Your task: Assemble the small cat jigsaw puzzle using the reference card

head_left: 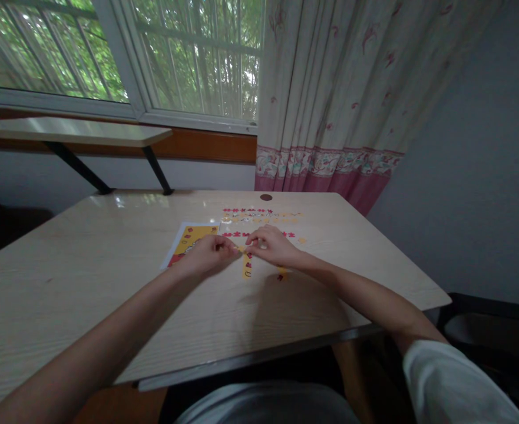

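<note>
My left hand (208, 254) and my right hand (271, 244) meet over the middle of a pale wooden table (86, 277). Both pinch, fingertips together, the top end of a narrow yellow paper strip (247, 268) with small red marks that hangs down toward me. A yellow and red printed sheet (188, 238) lies flat just left of my left hand. Behind my hands lie rows of small red and yellow cut-out pieces (259, 217). More small pieces (281, 273) sit under my right wrist.
A small dark round spot (266, 197) marks the table's far edge. A narrow shelf on black brackets (73, 132) runs under the window at the left. A flowered curtain (330, 94) hangs at the back right. The table's right edge drops off near a grey wall.
</note>
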Demonstrator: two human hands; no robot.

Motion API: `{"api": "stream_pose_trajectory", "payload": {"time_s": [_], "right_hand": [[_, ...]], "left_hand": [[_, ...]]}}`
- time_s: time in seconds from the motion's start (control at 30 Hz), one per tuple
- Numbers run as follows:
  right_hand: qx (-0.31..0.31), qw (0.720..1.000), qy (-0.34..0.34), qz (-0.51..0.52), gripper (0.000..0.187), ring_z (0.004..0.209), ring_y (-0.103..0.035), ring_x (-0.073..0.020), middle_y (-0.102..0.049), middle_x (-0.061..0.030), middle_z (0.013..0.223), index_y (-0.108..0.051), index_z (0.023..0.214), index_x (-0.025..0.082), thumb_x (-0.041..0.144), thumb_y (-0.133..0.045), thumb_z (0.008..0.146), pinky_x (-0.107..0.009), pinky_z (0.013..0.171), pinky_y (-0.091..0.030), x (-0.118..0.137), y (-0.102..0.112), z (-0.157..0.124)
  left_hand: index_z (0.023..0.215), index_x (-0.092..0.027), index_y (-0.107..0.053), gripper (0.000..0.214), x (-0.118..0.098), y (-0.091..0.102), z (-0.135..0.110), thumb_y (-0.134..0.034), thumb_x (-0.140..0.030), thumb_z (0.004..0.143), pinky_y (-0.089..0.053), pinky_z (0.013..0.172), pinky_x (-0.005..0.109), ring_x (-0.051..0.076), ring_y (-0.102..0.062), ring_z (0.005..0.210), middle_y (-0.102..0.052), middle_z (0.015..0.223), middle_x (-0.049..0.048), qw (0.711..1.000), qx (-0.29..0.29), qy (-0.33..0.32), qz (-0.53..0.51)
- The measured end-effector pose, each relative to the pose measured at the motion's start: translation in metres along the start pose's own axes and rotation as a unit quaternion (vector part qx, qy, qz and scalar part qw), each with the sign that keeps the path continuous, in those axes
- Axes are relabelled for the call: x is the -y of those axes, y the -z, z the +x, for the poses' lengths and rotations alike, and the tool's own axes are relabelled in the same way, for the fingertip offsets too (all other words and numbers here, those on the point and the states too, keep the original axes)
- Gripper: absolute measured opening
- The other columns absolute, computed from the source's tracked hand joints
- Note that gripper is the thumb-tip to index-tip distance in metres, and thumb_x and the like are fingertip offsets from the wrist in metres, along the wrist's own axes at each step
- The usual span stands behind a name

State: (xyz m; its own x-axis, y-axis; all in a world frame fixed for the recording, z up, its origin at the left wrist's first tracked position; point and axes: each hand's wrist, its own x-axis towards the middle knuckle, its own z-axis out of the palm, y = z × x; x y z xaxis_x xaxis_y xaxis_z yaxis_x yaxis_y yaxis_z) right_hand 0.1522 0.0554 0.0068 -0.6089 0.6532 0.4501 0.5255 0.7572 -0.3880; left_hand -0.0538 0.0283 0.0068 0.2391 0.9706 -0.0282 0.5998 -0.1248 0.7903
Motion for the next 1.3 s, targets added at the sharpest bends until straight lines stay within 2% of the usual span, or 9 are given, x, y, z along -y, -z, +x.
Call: {"api": "stream_pose_trajectory", "payload": {"time_s": [0.1, 0.27, 0.47, 0.77, 0.87, 0.97, 1.03, 1.13, 1.3], "right_hand": [[0.010, 0.998, 0.058, -0.022, 0.010, 0.081, -0.056, -0.0151, -0.067, -0.0026, 0.079, -0.067, 0.084, 0.019, 0.027, -0.062, 0.083, -0.028, 0.078, -0.037, 0.000, 0.009, -0.028], [-0.036, 0.995, 0.078, -0.050, 0.015, 0.077, -0.056, -0.0149, -0.067, -0.0025, 0.078, -0.068, 0.085, 0.022, 0.033, -0.058, 0.086, -0.029, 0.075, -0.036, 0.003, 0.007, -0.059], [-0.062, 0.989, 0.087, -0.104, 0.020, 0.075, -0.055, -0.0155, -0.066, -0.0021, 0.073, -0.069, 0.085, 0.025, 0.038, -0.055, 0.088, -0.030, 0.070, -0.032, 0.011, 0.000, -0.061], [-0.075, 0.983, 0.108, -0.131, 0.020, 0.073, -0.052, -0.0152, -0.064, -0.0020, 0.073, -0.068, 0.082, 0.024, 0.034, -0.052, 0.088, -0.031, 0.070, -0.032, 0.015, 0.005, -0.059], [-0.142, 0.975, 0.107, -0.130, 0.020, 0.071, -0.051, -0.0151, -0.062, -0.0019, 0.071, -0.069, 0.080, 0.024, 0.034, -0.054, 0.088, -0.031, 0.071, -0.033, 0.007, 0.013, -0.057], [-0.217, 0.966, 0.063, -0.122, 0.019, 0.073, -0.052, -0.0164, -0.061, -0.0037, 0.073, -0.070, 0.082, 0.023, 0.033, -0.055, 0.088, -0.032, 0.072, -0.034, -0.004, 0.025, -0.054], [-0.243, 0.963, 0.030, -0.113, 0.019, 0.074, -0.052, -0.0172, -0.061, -0.0045, 0.074, -0.070, 0.083, 0.023, 0.033, -0.055, 0.088, -0.033, 0.074, -0.035, -0.009, 0.033, -0.053], [-0.270, 0.956, 0.022, -0.109, 0.018, 0.072, -0.052, -0.0165, -0.061, -0.0033, 0.073, -0.070, 0.082, 0.023, 0.033, -0.057, 0.087, -0.033, 0.074, -0.037, -0.012, 0.039, -0.052], [-0.328, 0.932, 0.093, -0.123, 0.012, 0.066, -0.052, -0.0138, -0.061, -0.0007, 0.068, -0.070, 0.079, 0.023, 0.030, -0.061, 0.084, -0.031, 0.068, -0.037, -0.009, 0.039, -0.052]], "left_hand": [[0.062, -0.017, -0.056, 0.024, -0.005, -0.010, -0.013, -0.059, -0.041, 0.067, -0.024, 0.044, 0.022, 0.008, -0.034, 0.046, -0.046, 0.049, -0.0042, 0.992, 0.061, 0.028, -0.108], [0.060, -0.016, -0.058, 0.019, -0.009, -0.024, -0.021, -0.062, -0.033, 0.064, -0.022, 0.044, 0.021, 0.007, -0.033, 0.046, -0.050, 0.050, -0.0040, 0.982, 0.107, 0.026, -0.152], [0.061, -0.016, -0.060, 0.019, -0.011, -0.028, -0.020, -0.064, -0.034, 0.061, -0.018, 0.044, 0.022, 0.006, -0.029, 0.042, -0.044, 0.045, -0.0061, 0.975, 0.133, 0.032, -0.176], [0.065, -0.014, -0.061, 0.025, -0.009, -0.030, -0.019, -0.064, -0.038, 0.064, -0.022, 0.045, 0.021, 0.007, -0.035, 0.045, -0.048, 0.051, -0.0035, 0.973, 0.135, -0.003, -0.187], [0.080, -0.014, -0.063, 0.031, -0.006, -0.026, -0.020, -0.061, -0.043, 0.070, -0.032, 0.050, 0.022, 0.010, -0.045, 0.054, -0.056, 0.063, -0.0002, 0.985, 0.088, -0.051, -0.136], [0.097, -0.015, -0.063, 0.033, 0.002, -0.015, -0.023, -0.055, -0.042, 0.078, -0.039, 0.057, 0.025, 0.014, -0.050, 0.062, -0.060, 0.074, 0.0027, 0.994, 0.022, -0.099, 0.028], [0.101, -0.016, -0.063, 0.032, 0.011, -0.007, -0.024, -0.052, -0.039, 0.081, -0.043, 0.068, 0.030, 0.018, -0.054, 0.075, -0.062, 0.086, 0.0060, 0.977, -0.006, -0.158, 0.141], [0.103, -0.016, -0.062, 0.030, 0.024, 0.001, -0.024, -0.047, -0.035, 0.085, -0.043, 0.085, 0.035, 0.023, -0.054, 0.095, -0.061, 0.100, 0.0094, 0.949, -0.009, -0.224, 0.222], [0.106, -0.016, -0.061, 0.030, 0.030, 0.001, -0.022, -0.042, -0.032, 0.090, -0.041, 0.090, 0.039, 0.023, -0.052, 0.099, -0.059, 0.103, 0.0095, 0.928, 0.017, -0.261, 0.264]]}}
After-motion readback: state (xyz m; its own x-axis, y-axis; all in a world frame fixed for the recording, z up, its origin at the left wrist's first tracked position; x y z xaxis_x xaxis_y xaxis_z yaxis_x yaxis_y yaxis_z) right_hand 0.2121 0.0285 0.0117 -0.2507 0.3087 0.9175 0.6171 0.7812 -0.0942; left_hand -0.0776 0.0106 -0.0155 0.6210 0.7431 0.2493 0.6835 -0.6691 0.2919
